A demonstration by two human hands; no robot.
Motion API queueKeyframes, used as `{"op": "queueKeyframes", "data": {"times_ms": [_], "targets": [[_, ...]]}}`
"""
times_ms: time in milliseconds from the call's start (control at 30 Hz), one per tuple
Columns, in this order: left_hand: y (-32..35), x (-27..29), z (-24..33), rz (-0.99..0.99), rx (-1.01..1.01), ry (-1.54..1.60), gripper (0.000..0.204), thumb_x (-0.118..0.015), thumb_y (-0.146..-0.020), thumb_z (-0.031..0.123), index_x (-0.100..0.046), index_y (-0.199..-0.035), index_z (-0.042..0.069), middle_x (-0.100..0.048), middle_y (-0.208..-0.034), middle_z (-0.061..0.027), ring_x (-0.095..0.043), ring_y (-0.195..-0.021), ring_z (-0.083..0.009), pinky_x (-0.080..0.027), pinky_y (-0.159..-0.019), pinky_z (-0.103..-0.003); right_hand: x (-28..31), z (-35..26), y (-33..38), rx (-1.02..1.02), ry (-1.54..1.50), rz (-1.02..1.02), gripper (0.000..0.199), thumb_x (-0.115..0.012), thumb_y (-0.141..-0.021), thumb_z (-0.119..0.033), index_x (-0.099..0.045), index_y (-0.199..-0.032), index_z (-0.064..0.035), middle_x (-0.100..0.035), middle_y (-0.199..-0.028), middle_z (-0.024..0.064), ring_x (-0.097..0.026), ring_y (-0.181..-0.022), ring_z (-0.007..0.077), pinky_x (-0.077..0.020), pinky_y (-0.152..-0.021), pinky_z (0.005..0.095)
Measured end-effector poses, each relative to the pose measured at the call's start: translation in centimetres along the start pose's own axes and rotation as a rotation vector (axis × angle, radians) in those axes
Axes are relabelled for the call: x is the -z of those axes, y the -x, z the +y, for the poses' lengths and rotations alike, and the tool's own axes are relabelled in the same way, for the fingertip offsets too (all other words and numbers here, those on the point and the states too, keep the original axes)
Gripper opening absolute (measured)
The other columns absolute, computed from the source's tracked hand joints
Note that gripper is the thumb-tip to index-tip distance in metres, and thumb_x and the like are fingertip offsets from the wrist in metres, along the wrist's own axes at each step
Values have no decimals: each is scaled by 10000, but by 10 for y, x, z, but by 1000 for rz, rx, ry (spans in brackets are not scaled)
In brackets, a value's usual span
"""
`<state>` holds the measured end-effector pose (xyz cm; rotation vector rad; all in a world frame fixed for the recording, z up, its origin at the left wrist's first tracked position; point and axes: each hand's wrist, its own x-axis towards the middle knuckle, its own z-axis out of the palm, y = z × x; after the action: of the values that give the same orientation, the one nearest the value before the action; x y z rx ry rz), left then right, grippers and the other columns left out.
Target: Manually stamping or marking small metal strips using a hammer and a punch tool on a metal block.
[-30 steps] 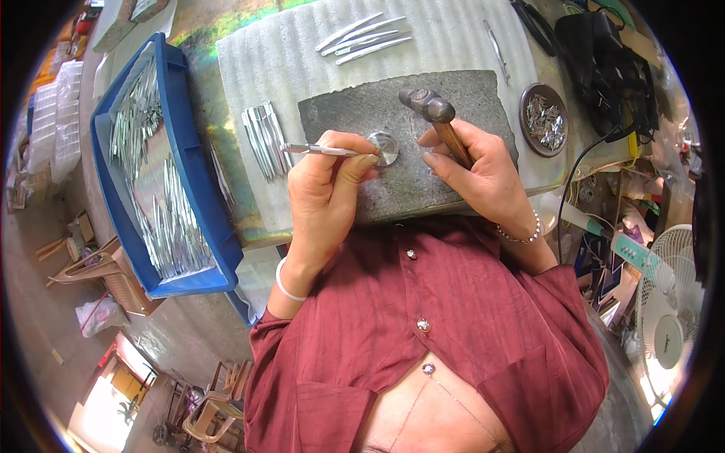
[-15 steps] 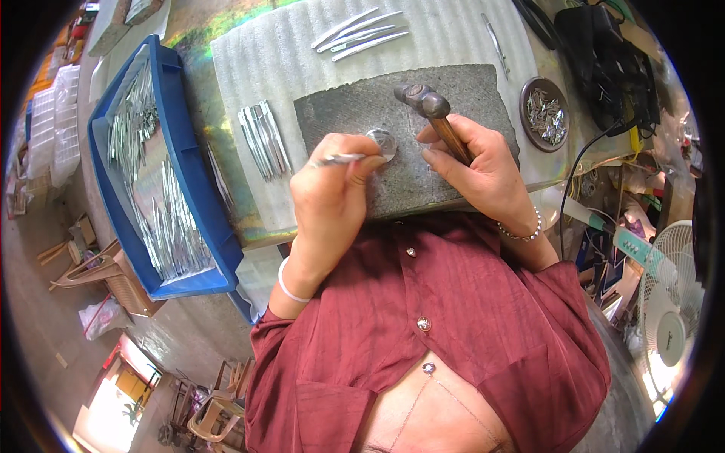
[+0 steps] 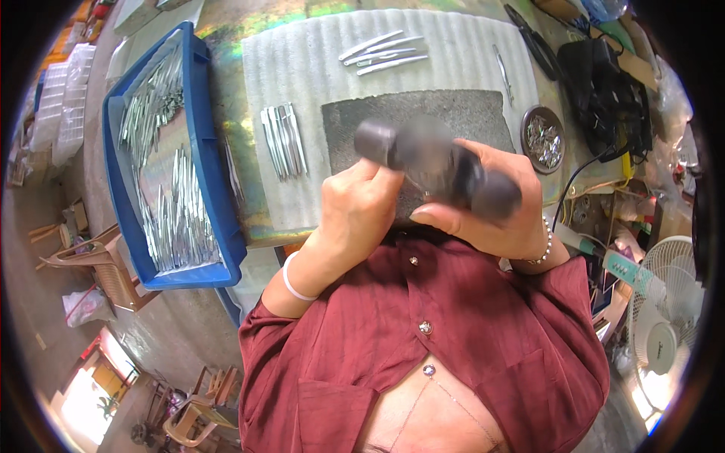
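My right hand (image 3: 495,208) grips a hammer (image 3: 434,162), raised and blurred by motion, its dark head above the near edge of a grey stone block (image 3: 453,113). My left hand (image 3: 359,215) is closed just left of the hammer, at the block's near left corner; what it holds is hidden behind the hammer and fingers. A row of thin silvery metal strips (image 3: 283,140) lies on the white ribbed mat (image 3: 302,68) left of the block. A few more strips (image 3: 381,53) lie fanned out at the mat's far side.
A blue tray (image 3: 208,177) full of several metal strips stands at the left. A small round dish (image 3: 544,140) of metal bits sits right of the block. Black bag and cable lie at the far right; a white fan (image 3: 664,325) stands lower right.
The hammer has swung up from the block toward the camera and is now blurred. My left hand has pulled back to the block's near edge; the small round piece is no longer visible.
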<state>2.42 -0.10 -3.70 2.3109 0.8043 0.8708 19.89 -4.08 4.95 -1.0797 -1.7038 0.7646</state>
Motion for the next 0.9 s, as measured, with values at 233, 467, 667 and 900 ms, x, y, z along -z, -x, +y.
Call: {"op": "queueKeyframes", "data": {"times_ms": [233, 467, 667, 900], "targets": [[-12, 14, 11, -100, 36, -19, 190, -642, -737, 170, -561, -895, 102, -580, -861, -88, -620, -687, -306, -512, -512, -373, -6, -4, -16, 104, 181, -130, 200, -721, -665, -16, -608, -829, -4, -594, -688, 118, -610, -588, 240, -477, -518, 299], [-9, 10, -1, 80, -81, 25, 237, -610, -706, 25, -557, -933, 70, -568, -808, -93, -623, -663, -290, -502, -512, -374, 4, -20, -15, -44, 228, -243, 206, -662, -772, 9, -568, -955, -8, -580, -780, 93, -624, -657, 196, -481, -552, 276], [-10, 11, 1, 62, -31, 66, 159, -605, -725, 6, -546, -858, 71, -551, -772, -70, -608, -636, -274, -472, -486, -360, 37, -47, 21, -364, 134, -73, 338, -613, -816, 22, -505, -1137, 15, -612, -873, 82, -631, -767, 130, -492, -648, 244], [-13, 10, 1, 83, -33, 37, 159, -638, -733, 42, -549, -857, 83, -546, -752, -48, -593, -610, -254, -460, -467, -342, 45, -64, 23, -135, 349, -190, 475, -609, -766, 81, -486, -1223, 47, -637, -932, 172, -656, -733, 240, -520, -628, 297]]}}
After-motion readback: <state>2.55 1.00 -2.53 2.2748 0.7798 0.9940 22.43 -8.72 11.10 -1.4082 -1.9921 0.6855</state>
